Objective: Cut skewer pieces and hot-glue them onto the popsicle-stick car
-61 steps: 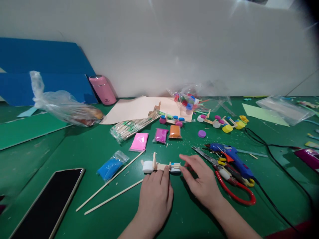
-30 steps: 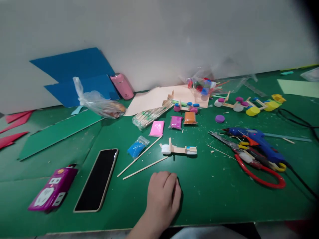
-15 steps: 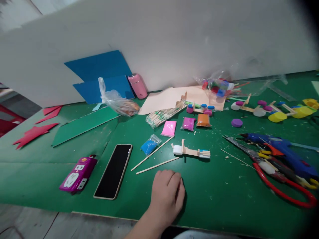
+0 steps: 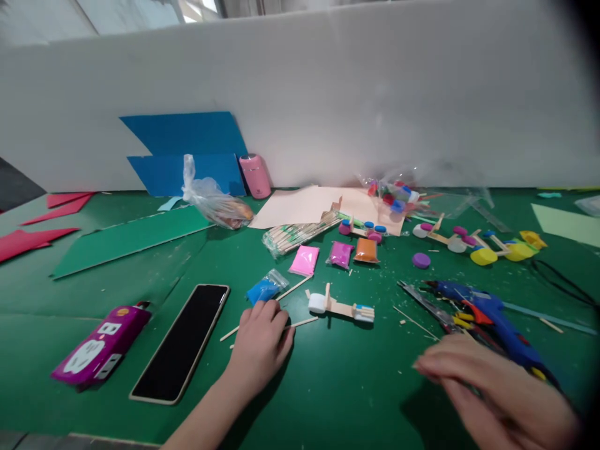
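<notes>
My left hand rests on the green table with its fingers curled down over two thin wooden sticks. Its fingertips are hidden, close by the small bag of blue clay. Just to the right lies a small wooden-stick model with white caps at its ends. My right hand hovers low at the lower right, fingers drawn together; I cannot make out anything between them. It covers part of the scissors. A blue glue gun lies beyond that hand.
A phone and a purple packet lie to the left. Packets of pink, magenta and orange clay lie behind the model. Farther back are bundled sticks, wheeled models and a pink bottle.
My left hand has moved left and forward, from in front of the model onto the sticks beside the blue bag. My right hand has come into view at the lower right. The view has shifted.
</notes>
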### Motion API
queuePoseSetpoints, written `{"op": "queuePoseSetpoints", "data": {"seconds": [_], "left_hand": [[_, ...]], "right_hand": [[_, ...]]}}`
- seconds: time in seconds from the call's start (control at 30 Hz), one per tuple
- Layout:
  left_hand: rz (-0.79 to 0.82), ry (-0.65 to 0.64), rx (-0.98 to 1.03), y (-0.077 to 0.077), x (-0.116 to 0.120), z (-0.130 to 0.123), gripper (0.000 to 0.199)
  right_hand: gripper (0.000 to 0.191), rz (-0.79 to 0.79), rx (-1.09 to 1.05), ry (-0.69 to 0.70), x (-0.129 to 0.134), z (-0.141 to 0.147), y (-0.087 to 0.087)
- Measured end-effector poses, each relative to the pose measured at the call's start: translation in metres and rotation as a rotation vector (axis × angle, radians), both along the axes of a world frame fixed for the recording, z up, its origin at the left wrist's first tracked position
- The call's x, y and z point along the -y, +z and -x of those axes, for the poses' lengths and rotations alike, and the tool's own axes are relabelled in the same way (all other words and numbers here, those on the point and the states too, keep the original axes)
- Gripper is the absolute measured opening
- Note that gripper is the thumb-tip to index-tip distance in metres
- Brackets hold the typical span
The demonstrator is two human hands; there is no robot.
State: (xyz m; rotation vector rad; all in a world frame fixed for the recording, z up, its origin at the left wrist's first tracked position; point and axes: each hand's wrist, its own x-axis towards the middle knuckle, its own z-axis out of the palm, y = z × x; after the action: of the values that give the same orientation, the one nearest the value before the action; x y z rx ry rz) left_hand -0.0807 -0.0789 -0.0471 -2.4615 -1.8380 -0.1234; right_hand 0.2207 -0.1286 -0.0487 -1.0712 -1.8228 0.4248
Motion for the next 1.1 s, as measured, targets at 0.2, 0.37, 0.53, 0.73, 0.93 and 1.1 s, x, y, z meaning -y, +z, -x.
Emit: {"op": "queuePoseSetpoints", "data": {"seconds": [0.2,0.37,0.53,0.73,0.93,1.1], "left_hand": [[-0.008,0.028,-0.065,0.001,-0.012,0.005,0.025],[-0.045,0.057,-0.083,0.001,-0.014,0.012,0.024],[-0.095,0.087,-0.092,0.001,-0.02,0.016,0.022],[-0.155,0.151,-0.104,0.004,-0.044,0.019,0.03],[-0.114,0.107,-0.111,0.002,-0.069,0.034,0.022],[-0.14,0.146,-0.082,-0.005,-0.075,0.054,0.022]], "right_hand": [[0.021,0.121,0.068,0.129,-0.029,0.04,0.016],[0.021,0.132,0.053,0.121,-0.027,0.04,-0.004],[0.025,0.08,0.039,0.132,-0.028,0.045,-0.01],[0.029,0.013,-0.001,0.128,-0.022,0.05,-0.02],[0.029,0.054,-0.003,0.09,-0.021,0.048,-0.023],[0.029,0.038,-0.004,0.088,-0.022,0.05,-0.024]]}}
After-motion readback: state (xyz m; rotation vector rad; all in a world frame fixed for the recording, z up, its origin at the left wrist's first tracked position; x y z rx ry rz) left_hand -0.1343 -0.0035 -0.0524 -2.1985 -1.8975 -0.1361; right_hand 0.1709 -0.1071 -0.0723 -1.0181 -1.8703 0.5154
